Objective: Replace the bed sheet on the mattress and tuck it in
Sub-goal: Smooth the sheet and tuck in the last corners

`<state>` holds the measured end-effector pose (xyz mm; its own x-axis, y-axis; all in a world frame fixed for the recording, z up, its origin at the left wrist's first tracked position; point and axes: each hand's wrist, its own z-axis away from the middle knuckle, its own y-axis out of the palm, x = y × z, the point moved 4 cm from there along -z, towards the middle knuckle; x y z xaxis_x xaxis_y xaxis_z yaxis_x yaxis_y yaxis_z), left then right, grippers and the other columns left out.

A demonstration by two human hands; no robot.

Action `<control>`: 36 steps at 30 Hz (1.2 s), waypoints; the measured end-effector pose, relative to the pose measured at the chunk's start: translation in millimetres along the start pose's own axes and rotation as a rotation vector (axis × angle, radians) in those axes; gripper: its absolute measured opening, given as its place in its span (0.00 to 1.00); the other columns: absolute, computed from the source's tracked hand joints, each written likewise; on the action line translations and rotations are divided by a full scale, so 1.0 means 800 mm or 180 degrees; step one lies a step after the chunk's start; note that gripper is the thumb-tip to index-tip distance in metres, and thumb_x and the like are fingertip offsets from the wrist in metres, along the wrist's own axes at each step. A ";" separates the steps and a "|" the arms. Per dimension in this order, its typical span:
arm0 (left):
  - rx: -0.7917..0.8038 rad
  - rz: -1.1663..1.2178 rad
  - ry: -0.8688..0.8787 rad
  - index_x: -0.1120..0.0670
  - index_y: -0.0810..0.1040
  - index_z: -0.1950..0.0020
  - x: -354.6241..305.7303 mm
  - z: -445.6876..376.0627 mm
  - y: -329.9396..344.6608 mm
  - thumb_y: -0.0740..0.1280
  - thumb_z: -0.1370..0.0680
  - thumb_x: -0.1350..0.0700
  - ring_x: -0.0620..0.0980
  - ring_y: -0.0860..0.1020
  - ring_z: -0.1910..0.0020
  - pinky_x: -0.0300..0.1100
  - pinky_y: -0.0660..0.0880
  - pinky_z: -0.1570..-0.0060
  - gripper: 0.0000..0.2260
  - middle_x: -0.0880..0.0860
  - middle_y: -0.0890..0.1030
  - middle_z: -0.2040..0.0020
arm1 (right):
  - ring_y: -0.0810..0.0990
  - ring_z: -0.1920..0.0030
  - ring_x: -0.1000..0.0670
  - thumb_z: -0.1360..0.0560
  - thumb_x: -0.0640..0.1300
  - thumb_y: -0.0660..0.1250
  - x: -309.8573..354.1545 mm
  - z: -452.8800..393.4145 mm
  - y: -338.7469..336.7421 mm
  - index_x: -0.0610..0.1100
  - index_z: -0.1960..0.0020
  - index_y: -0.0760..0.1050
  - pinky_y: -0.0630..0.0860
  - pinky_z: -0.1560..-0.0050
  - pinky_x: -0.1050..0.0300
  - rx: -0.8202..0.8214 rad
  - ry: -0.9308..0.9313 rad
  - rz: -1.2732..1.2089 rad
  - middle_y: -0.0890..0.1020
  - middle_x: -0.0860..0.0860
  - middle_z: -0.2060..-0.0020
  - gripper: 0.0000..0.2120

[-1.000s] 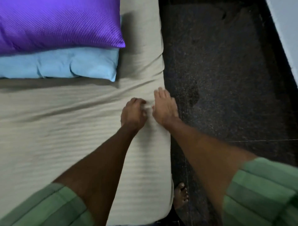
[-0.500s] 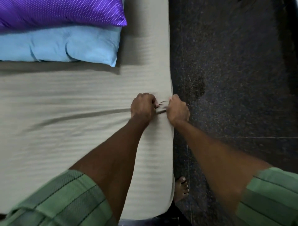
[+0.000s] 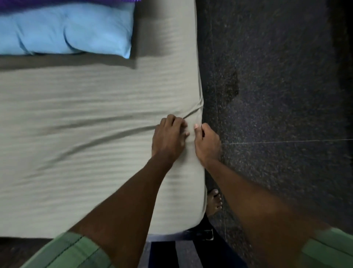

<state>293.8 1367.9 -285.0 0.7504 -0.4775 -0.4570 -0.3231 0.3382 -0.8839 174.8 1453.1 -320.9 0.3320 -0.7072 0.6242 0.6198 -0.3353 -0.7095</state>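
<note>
A grey striped bed sheet covers the mattress, with creases running from the middle toward its right edge. My left hand lies on the sheet near that edge, fingers curled and bunching the cloth. My right hand is at the mattress edge, fingers curled over the side and thumb on top, gripping the sheet there. A small fold of sheet stands between the two hands.
A light blue pillow lies at the head of the bed with a purple pillow on top, mostly out of frame. Dark speckled floor runs along the right. My bare foot stands beside the mattress.
The view tilted down, so the pillows slid toward the top. Both hands stay at the right edge; the right hand went from flat to curled on the sheet edge.
</note>
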 end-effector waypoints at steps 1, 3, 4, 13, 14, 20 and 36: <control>0.0019 0.0059 -0.0024 0.49 0.77 0.40 0.004 0.014 0.000 0.74 0.23 0.48 0.51 0.74 0.44 0.48 0.76 0.46 0.14 0.50 0.75 0.42 | 0.78 0.55 0.40 0.15 0.54 0.59 0.003 0.004 -0.001 0.49 0.59 0.65 0.63 0.60 0.51 -0.0072 0.0002 0.0037 0.80 0.44 0.59 0.16; 0.0028 0.0176 -0.0049 0.49 0.77 0.40 0.007 0.031 0.002 0.75 0.24 0.46 0.49 0.73 0.42 0.45 0.75 0.45 0.16 0.49 0.76 0.41 | 0.78 0.54 0.40 0.15 0.54 0.59 0.007 0.005 -0.003 0.50 0.59 0.66 0.62 0.59 0.52 -0.0093 0.0003 0.0224 0.81 0.43 0.56 0.15; 0.0017 0.0220 -0.0081 0.48 0.78 0.42 0.006 0.035 0.002 0.75 0.25 0.46 0.49 0.73 0.42 0.44 0.75 0.45 0.15 0.48 0.76 0.42 | 0.78 0.54 0.41 0.15 0.55 0.59 0.007 0.006 -0.005 0.50 0.59 0.66 0.63 0.59 0.52 -0.0076 0.0018 0.0324 0.81 0.43 0.55 0.16; 0.0253 0.0069 -0.0496 0.56 0.85 0.54 -0.033 0.055 0.018 0.73 0.24 0.57 0.56 0.76 0.48 0.51 0.77 0.53 0.02 0.53 0.77 0.49 | 0.81 0.53 0.38 0.15 0.58 0.57 -0.040 0.028 -0.024 0.47 0.57 0.72 0.67 0.59 0.51 0.0271 -0.0006 0.1039 0.83 0.42 0.54 0.18; 0.0212 0.0182 -0.0517 0.55 0.85 0.55 -0.031 0.061 0.019 0.73 0.24 0.57 0.55 0.76 0.49 0.51 0.77 0.54 0.03 0.52 0.77 0.50 | 0.81 0.53 0.38 0.16 0.57 0.57 -0.057 0.039 -0.023 0.47 0.60 0.69 0.68 0.60 0.52 0.0369 0.0122 0.1057 0.83 0.42 0.55 0.18; 0.0314 0.0228 0.0129 0.53 0.81 0.51 -0.024 0.087 0.017 0.73 0.25 0.52 0.55 0.75 0.51 0.53 0.75 0.51 0.06 0.52 0.76 0.48 | 0.79 0.59 0.41 0.16 0.59 0.55 -0.080 0.107 -0.017 0.48 0.59 0.68 0.75 0.59 0.47 0.0275 0.0320 0.0371 0.80 0.45 0.61 0.19; 0.0962 -0.0430 -0.0298 0.53 0.83 0.49 -0.020 0.185 0.011 0.73 0.28 0.58 0.55 0.73 0.43 0.49 0.77 0.48 0.08 0.51 0.79 0.46 | 0.77 0.58 0.42 0.17 0.56 0.61 -0.066 0.140 -0.033 0.49 0.60 0.69 0.67 0.60 0.53 0.0153 0.0354 0.0767 0.81 0.46 0.58 0.16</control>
<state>364.4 1498.7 -270.4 0.8289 -0.4628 -0.3143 -0.0421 0.5085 -0.8600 220.6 1569.0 -298.8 0.3956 -0.8280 0.3975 0.5662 -0.1209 -0.8154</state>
